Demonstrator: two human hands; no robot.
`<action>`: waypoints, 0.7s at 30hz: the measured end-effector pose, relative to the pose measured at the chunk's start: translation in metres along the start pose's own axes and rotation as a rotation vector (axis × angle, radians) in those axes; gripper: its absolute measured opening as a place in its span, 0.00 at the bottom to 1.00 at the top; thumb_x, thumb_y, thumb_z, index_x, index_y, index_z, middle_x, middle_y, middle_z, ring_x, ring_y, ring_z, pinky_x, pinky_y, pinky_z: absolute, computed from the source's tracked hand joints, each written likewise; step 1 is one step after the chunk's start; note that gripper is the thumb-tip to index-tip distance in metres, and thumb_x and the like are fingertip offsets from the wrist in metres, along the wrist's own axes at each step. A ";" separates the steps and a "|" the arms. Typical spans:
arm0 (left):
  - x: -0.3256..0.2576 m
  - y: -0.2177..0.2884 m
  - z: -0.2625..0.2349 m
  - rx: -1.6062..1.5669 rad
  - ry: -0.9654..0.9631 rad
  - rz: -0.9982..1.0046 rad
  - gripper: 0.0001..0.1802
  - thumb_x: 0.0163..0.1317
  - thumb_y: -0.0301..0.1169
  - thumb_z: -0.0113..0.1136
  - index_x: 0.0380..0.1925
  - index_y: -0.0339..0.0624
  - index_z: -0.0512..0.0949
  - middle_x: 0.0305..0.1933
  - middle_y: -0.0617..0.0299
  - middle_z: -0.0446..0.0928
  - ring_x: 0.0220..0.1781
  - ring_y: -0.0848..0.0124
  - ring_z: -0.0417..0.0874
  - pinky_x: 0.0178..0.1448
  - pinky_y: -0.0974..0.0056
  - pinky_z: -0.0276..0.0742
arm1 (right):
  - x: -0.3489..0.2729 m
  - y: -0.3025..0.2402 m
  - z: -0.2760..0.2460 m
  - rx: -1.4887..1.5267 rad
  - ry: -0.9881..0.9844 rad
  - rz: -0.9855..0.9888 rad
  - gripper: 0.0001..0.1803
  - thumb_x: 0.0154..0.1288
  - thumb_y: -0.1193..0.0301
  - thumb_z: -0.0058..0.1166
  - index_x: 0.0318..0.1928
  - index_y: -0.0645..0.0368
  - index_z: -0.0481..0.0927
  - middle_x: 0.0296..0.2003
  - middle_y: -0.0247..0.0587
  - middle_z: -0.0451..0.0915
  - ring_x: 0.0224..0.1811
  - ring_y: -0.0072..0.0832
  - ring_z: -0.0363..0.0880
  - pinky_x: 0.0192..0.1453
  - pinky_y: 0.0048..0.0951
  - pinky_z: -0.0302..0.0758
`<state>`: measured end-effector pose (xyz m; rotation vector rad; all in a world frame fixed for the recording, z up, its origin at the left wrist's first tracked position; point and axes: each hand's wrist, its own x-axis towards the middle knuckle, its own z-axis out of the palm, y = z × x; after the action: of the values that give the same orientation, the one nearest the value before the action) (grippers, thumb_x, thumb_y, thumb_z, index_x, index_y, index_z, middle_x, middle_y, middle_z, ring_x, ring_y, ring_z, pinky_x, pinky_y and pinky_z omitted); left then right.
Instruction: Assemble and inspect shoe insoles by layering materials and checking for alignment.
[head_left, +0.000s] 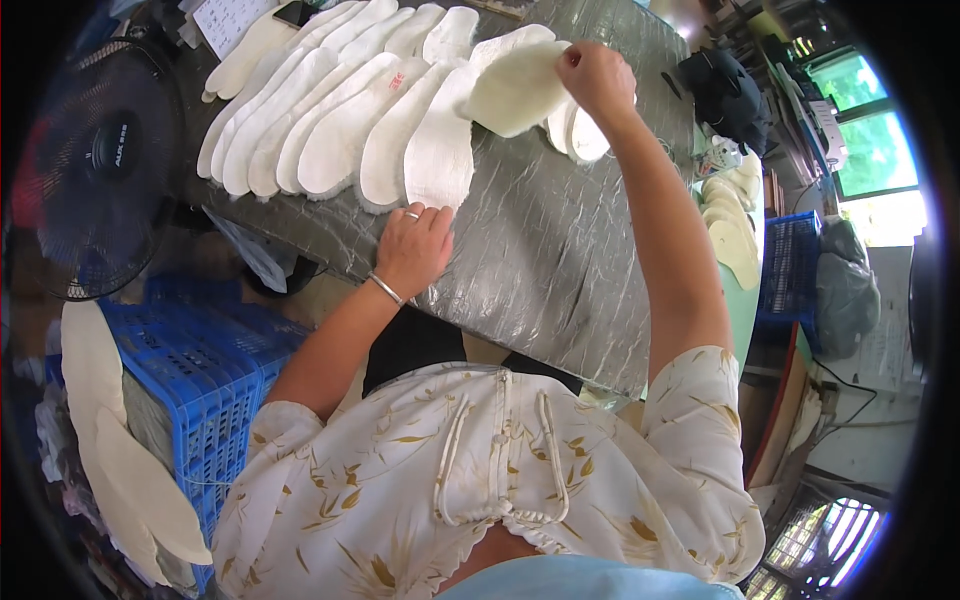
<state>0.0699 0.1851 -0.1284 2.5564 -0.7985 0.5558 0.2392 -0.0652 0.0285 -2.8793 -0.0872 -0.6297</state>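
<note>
Pale blue fabric (600, 582) at bottom edge, then leaf-print shirt (350, 490). Left hand (415, 245), ring and bracelet on: fingers close together, slightly bent, at near end of the rightmost front-row insole (440, 140); can't tell if pinching. Right hand (597, 85) farther out, pinching one end of fleecy cream insole (515, 92), tilted over silver-grey table covering (550, 230). Overlapping white insoles (335, 145) left of it. Window (870, 140) far right.

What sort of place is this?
Probably a small workshop that handles shoe insoles. Pale insole-shaped pieces lie in overlapping rows on a big grey-covered table, more pale pieces sit by blue plastic crates, and a large black fan stands at the left.
</note>
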 end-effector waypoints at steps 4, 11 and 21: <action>0.003 0.003 -0.001 0.004 0.022 0.030 0.15 0.55 0.33 0.63 0.41 0.43 0.74 0.32 0.59 0.77 0.43 0.62 0.78 0.45 0.57 0.69 | 0.061 0.016 -0.028 -0.017 0.118 0.104 0.14 0.59 0.57 0.55 0.37 0.50 0.87 0.34 0.46 0.86 0.41 0.48 0.84 0.48 0.45 0.79; 0.006 0.002 -0.003 -0.012 0.016 0.009 0.15 0.56 0.33 0.63 0.42 0.42 0.73 0.33 0.59 0.76 0.41 0.62 0.79 0.45 0.56 0.69 | 0.092 0.009 -0.084 0.044 0.446 -0.087 0.12 0.57 0.64 0.57 0.30 0.62 0.84 0.29 0.57 0.82 0.34 0.52 0.83 0.39 0.48 0.77; 0.049 0.008 -0.014 -0.135 0.074 0.019 0.19 0.55 0.30 0.63 0.47 0.38 0.76 0.52 0.55 0.75 0.52 0.56 0.77 0.51 0.54 0.71 | 0.053 -0.010 -0.096 0.509 0.049 0.149 0.15 0.58 0.61 0.58 0.32 0.63 0.85 0.27 0.56 0.83 0.33 0.51 0.83 0.40 0.47 0.78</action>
<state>0.0989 0.1647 -0.0909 2.3937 -0.8072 0.5789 0.2469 -0.0734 0.1380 -2.3538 -0.0205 -0.5538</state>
